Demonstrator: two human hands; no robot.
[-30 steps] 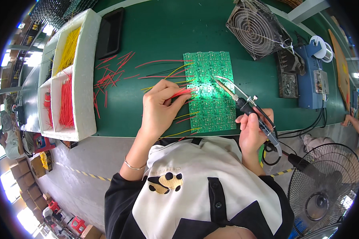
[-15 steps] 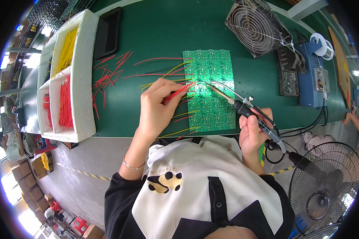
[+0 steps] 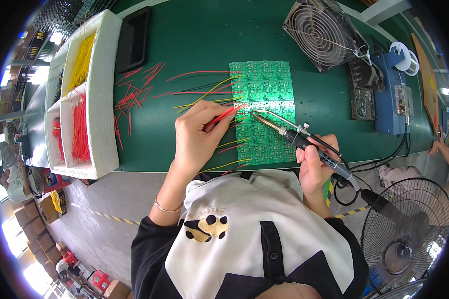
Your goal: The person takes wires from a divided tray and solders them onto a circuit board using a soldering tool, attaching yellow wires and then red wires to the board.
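A green panel of circuit boards [image 3: 272, 144] lies on the green table, with red, yellow and black wires running off its left edge. My left hand [image 3: 199, 132] pinches a small bunch of red wires [image 3: 223, 117], their ends over the left part of the panel. In my right hand [image 3: 317, 167] is a soldering iron [image 3: 299, 141] with a thin metal feed tube [image 3: 279, 115] along it. The iron's tip points left at the panel, close to the red wire ends; whether it touches the board I cannot tell.
Loose red wires [image 3: 132, 94] lie left of the panel, by a white foam box [image 3: 102, 99] of red and yellow wires. A black tray [image 3: 133, 40] sits behind. At right are a square fan [image 3: 317, 37], a blue solder feeder [image 3: 388, 99] and a standing fan [image 3: 404, 239].
The soldering iron's tip has moved a little left and down across the panel, toward the red wire ends. My left hand stays nearly still with its wires.
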